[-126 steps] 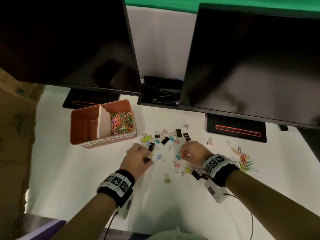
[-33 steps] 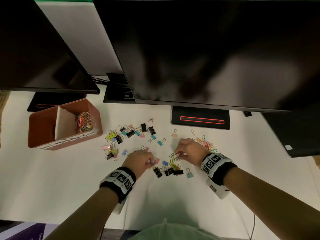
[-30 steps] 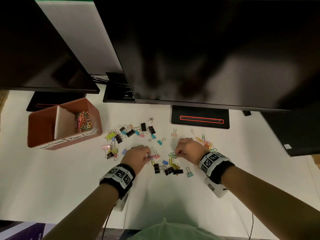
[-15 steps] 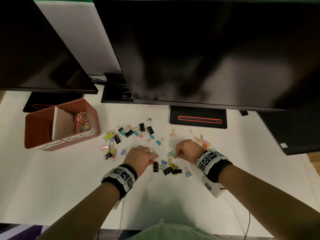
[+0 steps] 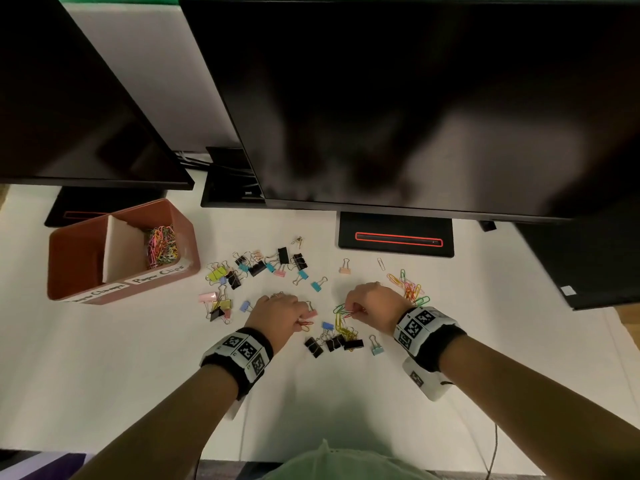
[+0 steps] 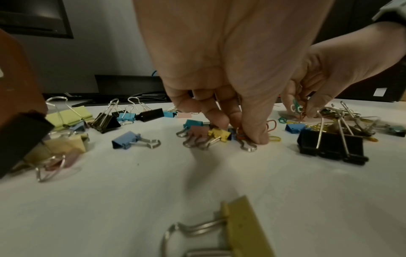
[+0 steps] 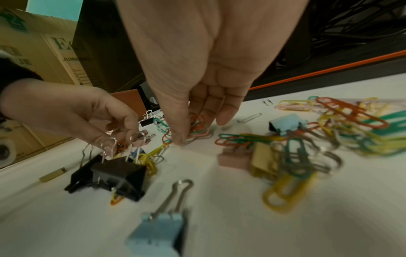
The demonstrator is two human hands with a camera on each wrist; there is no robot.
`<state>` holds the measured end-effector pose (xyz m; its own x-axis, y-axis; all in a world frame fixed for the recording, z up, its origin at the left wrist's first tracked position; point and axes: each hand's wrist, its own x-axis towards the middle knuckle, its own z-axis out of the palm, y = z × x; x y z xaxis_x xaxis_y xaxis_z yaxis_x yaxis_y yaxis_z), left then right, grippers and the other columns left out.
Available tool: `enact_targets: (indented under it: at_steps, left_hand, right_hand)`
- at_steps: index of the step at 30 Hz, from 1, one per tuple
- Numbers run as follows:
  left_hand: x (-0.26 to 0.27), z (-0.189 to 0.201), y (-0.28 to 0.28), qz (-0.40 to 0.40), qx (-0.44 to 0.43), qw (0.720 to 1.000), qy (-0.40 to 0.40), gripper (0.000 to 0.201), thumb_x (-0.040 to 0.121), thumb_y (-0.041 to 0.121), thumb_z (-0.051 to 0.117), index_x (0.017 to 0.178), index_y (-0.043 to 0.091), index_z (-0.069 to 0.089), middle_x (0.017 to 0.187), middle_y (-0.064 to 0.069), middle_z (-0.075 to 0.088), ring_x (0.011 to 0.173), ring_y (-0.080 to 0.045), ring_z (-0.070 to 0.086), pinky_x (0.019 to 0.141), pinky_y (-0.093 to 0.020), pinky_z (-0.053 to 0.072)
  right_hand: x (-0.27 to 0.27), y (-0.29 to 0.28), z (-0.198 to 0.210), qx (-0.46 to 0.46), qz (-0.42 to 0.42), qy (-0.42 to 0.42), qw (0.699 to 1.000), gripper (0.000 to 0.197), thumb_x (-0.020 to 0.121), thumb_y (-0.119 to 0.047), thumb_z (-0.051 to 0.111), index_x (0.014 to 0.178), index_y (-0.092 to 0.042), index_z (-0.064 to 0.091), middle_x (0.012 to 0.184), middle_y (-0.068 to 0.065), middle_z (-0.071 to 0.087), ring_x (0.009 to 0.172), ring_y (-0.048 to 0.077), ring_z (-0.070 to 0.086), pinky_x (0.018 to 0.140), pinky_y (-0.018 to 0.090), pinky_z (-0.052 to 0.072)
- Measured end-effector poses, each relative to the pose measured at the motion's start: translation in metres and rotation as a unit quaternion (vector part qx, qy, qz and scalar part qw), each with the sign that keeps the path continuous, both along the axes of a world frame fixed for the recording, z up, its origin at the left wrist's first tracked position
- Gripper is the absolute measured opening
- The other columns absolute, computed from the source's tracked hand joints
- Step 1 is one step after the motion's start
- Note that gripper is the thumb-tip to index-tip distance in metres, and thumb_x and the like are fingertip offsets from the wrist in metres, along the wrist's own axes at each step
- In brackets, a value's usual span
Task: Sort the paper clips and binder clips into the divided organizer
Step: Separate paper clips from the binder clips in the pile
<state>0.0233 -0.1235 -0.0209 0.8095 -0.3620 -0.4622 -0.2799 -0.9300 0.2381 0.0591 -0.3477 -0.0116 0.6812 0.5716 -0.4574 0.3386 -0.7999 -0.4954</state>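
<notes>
A red-brown organizer [image 5: 55, 265] with a white divider stands at the left; its right compartment holds coloured paper clips [image 5: 161, 244]. Binder clips [image 5: 256, 266] lie scattered mid-table, and black ones [image 5: 334, 342] sit between my hands. My left hand [image 5: 301, 318] presses down among small binder clips and pinches an orange paper clip [image 6: 240, 134] between thumb and fingers. My right hand [image 5: 351, 311] pinches a small bunch of orange and green paper clips [image 7: 197, 127] just above the table. More loose paper clips [image 5: 408, 287] lie to its right.
Two dark monitors overhang the back of the white table [image 5: 104, 375]. A black stand with a red line [image 5: 398, 239] sits behind the clips. A cardboard box [image 7: 33, 52] stands off to the left. A yellow binder clip [image 6: 241, 226] lies close under my left wrist.
Both hands have shifted from the binder clips to the paper clips beside the black binder clips. In the last half second they have barely moved, fingers still working at the clips.
</notes>
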Motion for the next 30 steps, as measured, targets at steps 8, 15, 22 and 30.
enact_targets:
  at_steps: [8, 15, 22, 30]
  left_hand:
    - [0.003, 0.002, 0.0, -0.038, 0.045, 0.998, -0.002, 0.017, 0.092, 0.031, 0.049, 0.104, 0.022, 0.058, 0.109, 0.002, 0.052, 0.106, -0.019, 0.048, 0.089, -0.035, 0.033]
    - [-0.001, 0.0, 0.003, -0.064, 0.018, 0.997, -0.028, 0.017, 0.094, 0.026, 0.046, 0.105, 0.021, 0.057, 0.109, 0.001, 0.054, 0.104, -0.02, 0.05, 0.09, -0.034, 0.033]
    - [0.001, -0.001, 0.002, -0.011, -0.115, 0.993, -0.026, 0.014, 0.088, 0.022, 0.058, 0.1, 0.016, 0.063, 0.093, -0.004, 0.064, 0.088, -0.024, 0.058, 0.081, -0.035, 0.045]
    - [0.023, 0.007, -0.045, -0.093, -0.082, 0.99, 0.06, 0.027, 0.093, 0.029, 0.049, 0.118, 0.024, 0.057, 0.106, -0.002, 0.059, 0.1, -0.02, 0.053, 0.088, -0.035, 0.045]
  right_hand:
    - [0.01, 0.023, -0.002, -0.032, 0.022, 0.018, 0.999, 0.025, 0.092, -0.021, 0.056, 0.114, -0.013, 0.061, 0.113, 0.007, 0.06, 0.104, 0.023, 0.055, 0.087, 0.028, 0.042]
    - [0.009, 0.025, -0.002, -0.046, 0.043, 0.013, 0.998, 0.021, 0.093, -0.018, 0.051, 0.109, -0.011, 0.062, 0.112, 0.008, 0.06, 0.103, 0.024, 0.055, 0.084, 0.026, 0.042]
    - [0.012, 0.011, 0.002, -0.038, 0.012, 0.02, 0.999, 0.024, 0.093, -0.018, 0.05, 0.114, -0.012, 0.061, 0.114, 0.007, 0.064, 0.104, 0.024, 0.056, 0.09, 0.031, 0.045]
    - [0.018, -0.015, 0.006, -0.04, -0.043, 0.007, 0.998, 0.024, 0.093, -0.018, 0.051, 0.115, -0.014, 0.06, 0.114, 0.006, 0.063, 0.101, 0.023, 0.058, 0.087, 0.032, 0.05]
